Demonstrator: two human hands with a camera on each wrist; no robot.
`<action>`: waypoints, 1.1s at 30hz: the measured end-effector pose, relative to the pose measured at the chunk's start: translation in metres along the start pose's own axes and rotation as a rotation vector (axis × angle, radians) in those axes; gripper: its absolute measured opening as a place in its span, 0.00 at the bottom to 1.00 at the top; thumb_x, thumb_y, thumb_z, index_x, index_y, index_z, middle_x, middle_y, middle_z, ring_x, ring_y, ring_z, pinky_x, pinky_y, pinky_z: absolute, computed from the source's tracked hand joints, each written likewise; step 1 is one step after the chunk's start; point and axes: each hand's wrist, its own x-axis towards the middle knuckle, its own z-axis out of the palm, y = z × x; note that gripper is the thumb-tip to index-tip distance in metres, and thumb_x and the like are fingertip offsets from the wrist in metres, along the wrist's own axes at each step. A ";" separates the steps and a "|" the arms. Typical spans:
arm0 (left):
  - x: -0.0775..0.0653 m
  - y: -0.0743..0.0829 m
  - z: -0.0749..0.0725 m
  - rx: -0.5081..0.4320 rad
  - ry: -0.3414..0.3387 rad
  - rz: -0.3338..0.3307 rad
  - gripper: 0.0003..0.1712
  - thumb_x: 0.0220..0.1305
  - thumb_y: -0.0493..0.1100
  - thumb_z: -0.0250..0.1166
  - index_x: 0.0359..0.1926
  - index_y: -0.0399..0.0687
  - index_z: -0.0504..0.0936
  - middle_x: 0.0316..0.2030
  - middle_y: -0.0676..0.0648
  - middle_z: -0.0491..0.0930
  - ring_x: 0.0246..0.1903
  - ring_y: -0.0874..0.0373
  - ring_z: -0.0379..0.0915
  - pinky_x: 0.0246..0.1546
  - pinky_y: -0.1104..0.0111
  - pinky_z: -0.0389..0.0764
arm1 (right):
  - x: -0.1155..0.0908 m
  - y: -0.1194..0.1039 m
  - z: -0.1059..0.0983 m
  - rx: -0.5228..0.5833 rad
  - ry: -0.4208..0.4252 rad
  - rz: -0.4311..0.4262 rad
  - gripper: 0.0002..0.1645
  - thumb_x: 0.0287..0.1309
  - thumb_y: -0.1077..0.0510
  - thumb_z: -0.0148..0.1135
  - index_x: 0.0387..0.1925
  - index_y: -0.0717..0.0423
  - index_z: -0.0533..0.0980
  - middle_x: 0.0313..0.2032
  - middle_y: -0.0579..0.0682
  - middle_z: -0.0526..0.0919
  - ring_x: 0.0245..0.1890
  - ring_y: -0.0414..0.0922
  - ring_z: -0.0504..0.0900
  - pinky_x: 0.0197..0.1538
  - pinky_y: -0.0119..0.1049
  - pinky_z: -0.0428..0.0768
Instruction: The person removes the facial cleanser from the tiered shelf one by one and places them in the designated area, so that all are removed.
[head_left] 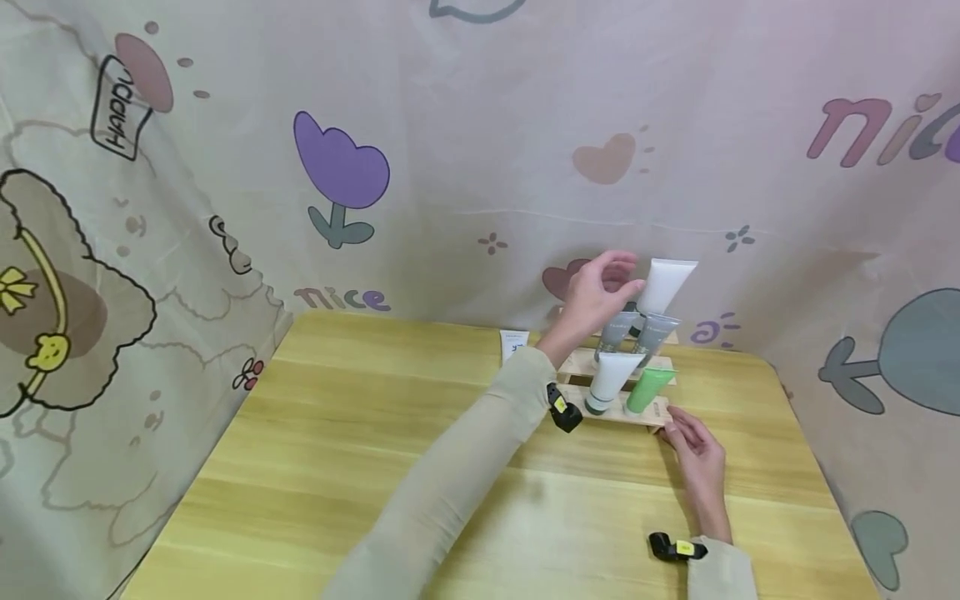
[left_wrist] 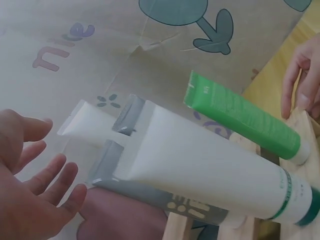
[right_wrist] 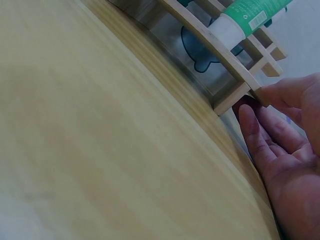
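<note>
Sleeve hides the lower part of 1 small white item, too indistinct to identify; the left wrist partly covers the wooden rack. Left hand, its fingers spread and loosely bent, holds nothing near the rear tube. Right hand pinches the rack's right front corner. On it stand 2 white tubes, 2 grey tubes and 1 green tube.

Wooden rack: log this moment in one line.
left hand: holding nothing, near rear white tube | right hand: gripping right end of wooden rack | front step: front white tube, green tube
</note>
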 end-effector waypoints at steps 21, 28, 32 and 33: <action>0.031 0.007 0.028 0.122 -0.087 -0.018 0.27 0.65 0.42 0.73 0.63 0.52 0.76 0.53 0.51 0.83 0.53 0.60 0.79 0.48 0.80 0.76 | 0.002 -0.004 -0.002 0.049 0.038 -0.003 0.21 0.68 0.68 0.62 0.60 0.72 0.76 0.45 0.43 0.89 0.41 0.34 0.87 0.47 0.25 0.83; 0.033 0.005 0.033 0.106 -0.100 -0.053 0.25 0.65 0.39 0.73 0.60 0.49 0.76 0.49 0.49 0.84 0.46 0.62 0.79 0.41 0.77 0.78 | 0.001 -0.001 0.000 0.028 0.030 -0.007 0.20 0.69 0.67 0.63 0.60 0.71 0.77 0.44 0.40 0.89 0.41 0.33 0.87 0.46 0.25 0.83; 0.033 0.004 0.037 0.121 -0.102 -0.076 0.23 0.65 0.37 0.72 0.58 0.50 0.76 0.50 0.48 0.84 0.46 0.61 0.79 0.40 0.75 0.80 | 0.001 0.000 0.001 0.016 0.026 -0.005 0.20 0.69 0.67 0.62 0.60 0.71 0.77 0.44 0.40 0.89 0.41 0.33 0.87 0.47 0.25 0.83; 0.034 0.004 0.038 0.128 -0.102 -0.081 0.23 0.64 0.36 0.72 0.58 0.50 0.76 0.50 0.48 0.84 0.46 0.61 0.79 0.40 0.74 0.80 | 0.001 0.000 0.001 0.010 0.024 -0.002 0.20 0.69 0.66 0.62 0.60 0.71 0.77 0.44 0.40 0.89 0.42 0.33 0.87 0.47 0.25 0.82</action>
